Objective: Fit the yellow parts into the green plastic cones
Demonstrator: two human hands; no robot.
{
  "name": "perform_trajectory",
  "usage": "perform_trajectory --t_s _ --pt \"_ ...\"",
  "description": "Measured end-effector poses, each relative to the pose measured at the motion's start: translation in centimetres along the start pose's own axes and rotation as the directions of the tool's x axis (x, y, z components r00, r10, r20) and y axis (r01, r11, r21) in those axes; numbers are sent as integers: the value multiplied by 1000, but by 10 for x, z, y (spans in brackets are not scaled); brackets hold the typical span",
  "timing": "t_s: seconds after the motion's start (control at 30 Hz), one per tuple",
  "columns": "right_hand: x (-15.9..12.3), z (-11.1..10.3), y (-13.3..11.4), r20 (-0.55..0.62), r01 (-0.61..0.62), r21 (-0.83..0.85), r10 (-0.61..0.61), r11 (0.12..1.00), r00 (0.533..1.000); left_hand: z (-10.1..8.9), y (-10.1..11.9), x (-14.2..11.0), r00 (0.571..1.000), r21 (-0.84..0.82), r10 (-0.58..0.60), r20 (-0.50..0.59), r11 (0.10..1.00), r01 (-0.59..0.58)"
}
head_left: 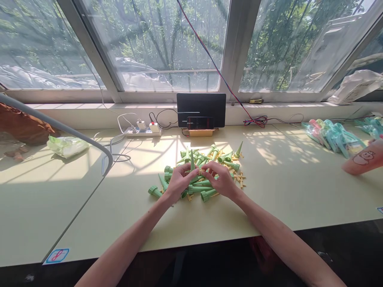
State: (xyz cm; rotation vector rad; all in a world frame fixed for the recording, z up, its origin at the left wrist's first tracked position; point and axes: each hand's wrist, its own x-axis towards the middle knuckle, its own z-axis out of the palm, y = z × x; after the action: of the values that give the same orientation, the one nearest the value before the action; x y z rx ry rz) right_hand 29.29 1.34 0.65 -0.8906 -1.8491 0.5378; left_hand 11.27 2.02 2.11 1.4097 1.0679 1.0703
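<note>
My left hand (179,180) is closed around a green plastic plant-watering spike (192,160), its narrow tip pointing up. Beside it, my right hand (222,180) pinches a small yellow plastic valve piece (201,170) against the side of that spike; the fingers partly hide where the two meet. Under and around both hands lies a loose pile of similar green spikes (200,189), several with ribbed caps. Small yellow cross-shaped valve pieces (241,180) are scattered at the pile's right side.
Behind the pile, a tablet (201,104) and a phone (200,123) lean upright on a small box. A power strip (143,131) with cables stands left of them. Bagged teal and pink items (333,135) and a pink cup (363,159) are on the right, a wipes packet (67,146) on the left.
</note>
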Motion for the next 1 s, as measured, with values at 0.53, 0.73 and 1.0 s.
perform_trajectory --t_s 0.53,0.73,1.0 --pt "1 0 0 10 49 59 -49 997 999 -1 4 -2 999 -42 23 39 999 -21" --pt "1 1 0 18 38 65 -39 997 999 0 7 -3 999 -17 47 28 999 -47" --pt "1 1 0 32 48 63 -50 997 998 0 4 0 998 -5 60 33 998 -60"
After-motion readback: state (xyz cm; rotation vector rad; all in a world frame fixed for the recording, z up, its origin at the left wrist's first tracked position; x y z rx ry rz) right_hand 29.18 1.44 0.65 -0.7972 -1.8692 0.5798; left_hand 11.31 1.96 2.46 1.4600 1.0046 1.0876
